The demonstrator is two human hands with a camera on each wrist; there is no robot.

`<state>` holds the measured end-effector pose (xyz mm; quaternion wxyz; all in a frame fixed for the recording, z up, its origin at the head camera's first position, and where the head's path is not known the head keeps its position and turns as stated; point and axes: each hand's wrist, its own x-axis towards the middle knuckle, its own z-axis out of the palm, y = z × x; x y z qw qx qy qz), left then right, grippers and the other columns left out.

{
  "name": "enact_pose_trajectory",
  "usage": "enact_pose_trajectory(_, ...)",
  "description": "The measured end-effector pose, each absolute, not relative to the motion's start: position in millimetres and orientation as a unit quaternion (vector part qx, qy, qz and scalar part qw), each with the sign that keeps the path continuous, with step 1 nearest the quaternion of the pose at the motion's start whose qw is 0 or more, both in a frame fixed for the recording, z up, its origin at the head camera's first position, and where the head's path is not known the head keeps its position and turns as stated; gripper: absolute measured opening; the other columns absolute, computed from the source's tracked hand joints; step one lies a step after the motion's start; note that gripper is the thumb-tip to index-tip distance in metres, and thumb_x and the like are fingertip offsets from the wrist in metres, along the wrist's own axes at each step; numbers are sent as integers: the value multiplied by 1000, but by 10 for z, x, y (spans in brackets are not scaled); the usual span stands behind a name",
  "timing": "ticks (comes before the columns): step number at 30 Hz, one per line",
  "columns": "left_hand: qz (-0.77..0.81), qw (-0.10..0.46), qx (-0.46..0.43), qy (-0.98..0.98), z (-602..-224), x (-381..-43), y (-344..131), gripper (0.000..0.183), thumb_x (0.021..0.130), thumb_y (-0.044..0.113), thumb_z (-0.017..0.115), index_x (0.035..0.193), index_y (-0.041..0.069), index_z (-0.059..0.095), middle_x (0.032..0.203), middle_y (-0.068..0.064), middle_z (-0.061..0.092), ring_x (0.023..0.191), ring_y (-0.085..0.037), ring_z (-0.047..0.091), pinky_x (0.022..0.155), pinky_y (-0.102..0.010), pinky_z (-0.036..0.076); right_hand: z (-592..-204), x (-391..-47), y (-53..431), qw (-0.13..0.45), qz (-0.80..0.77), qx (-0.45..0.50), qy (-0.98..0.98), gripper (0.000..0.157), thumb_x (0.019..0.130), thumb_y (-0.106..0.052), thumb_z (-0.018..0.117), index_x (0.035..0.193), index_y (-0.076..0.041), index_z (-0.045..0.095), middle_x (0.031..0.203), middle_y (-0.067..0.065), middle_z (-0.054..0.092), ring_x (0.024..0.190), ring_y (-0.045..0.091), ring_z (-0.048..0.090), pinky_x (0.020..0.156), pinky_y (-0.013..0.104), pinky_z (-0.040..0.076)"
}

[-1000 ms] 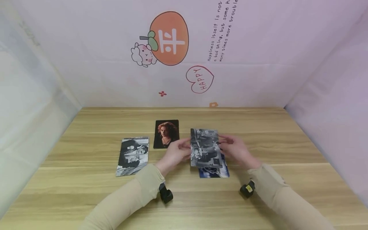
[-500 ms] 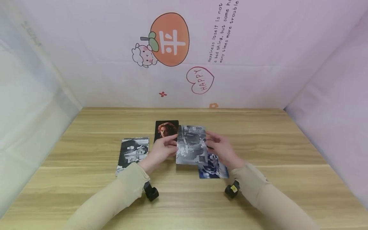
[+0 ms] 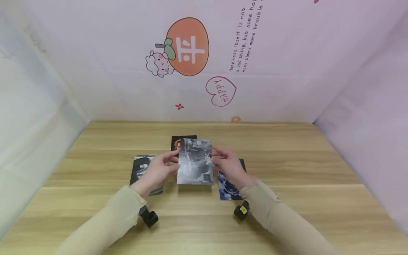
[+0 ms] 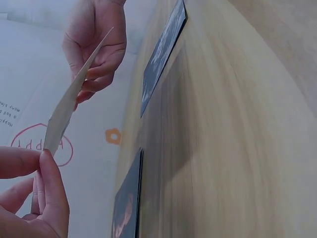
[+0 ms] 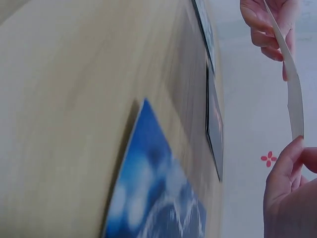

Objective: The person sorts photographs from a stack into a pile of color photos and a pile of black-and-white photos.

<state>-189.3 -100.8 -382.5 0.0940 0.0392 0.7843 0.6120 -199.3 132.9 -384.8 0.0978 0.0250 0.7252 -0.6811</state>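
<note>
Both hands hold one black-and-white photo card [image 3: 195, 161] between them, raised above the wooden table. My left hand [image 3: 157, 171] pinches its left edge, and my right hand [image 3: 231, 167] pinches the right edge. Seen edge-on in the left wrist view, the card [image 4: 64, 109] is slightly bent, with thumb and fingers on either side of it. Its shadow falls on the tabletop below. Behind it, a dark photo card with a red-haired figure [image 3: 176, 141] is partly covered in the head view.
At the left, black-and-white photo cards [image 3: 138, 170] lie partly under the left hand in view. A blue photo card [image 3: 227, 189] lies below the right hand. The wooden table [image 3: 204, 226] meets a printed white cloth wall [image 3: 271, 95] at the back.
Both hands have carried the black-and-white photo card leftward, from over the blue card to in front of the red-haired figure's card. More of the blue card now shows.
</note>
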Motion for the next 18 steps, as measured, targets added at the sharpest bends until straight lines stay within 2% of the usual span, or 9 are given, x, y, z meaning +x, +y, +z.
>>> enact_pose_trajectory(5, 614, 96, 54, 782, -3804, -1820, -1212, 57, 86, -1, 62, 140, 3, 43, 110, -15, 56, 91, -12, 61, 77, -27, 58, -3864, -1999, 1153, 98, -694, 23, 713, 52, 89, 2, 57, 139, -11, 48, 118, 12, 55, 94, 12, 57, 83, 25, 54)
enact_pose_trajectory(9, 620, 109, 37, 776, -3828, -1806, -1370, 58, 88, -3, 59, 142, 1, 39, 112, -17, 54, 86, -7, 59, 76, -21, 57, -3844, -2008, 997, 102, -704, 17, 703, 52, 86, 5, 58, 136, -8, 50, 113, 14, 57, 89, 13, 58, 83, 28, 56)
enact_pose_trajectory(18, 584, 107, 27, 804, -3859, -1730, -1689, 61, 90, -2, 57, 145, -2, 31, 112, -16, 52, 83, 0, 57, 75, -19, 57, -3855, -2066, 607, 129, -716, 18, 686, 48, 88, 7, 57, 134, -7, 52, 98, 7, 58, 77, 10, 58, 68, 20, 55)
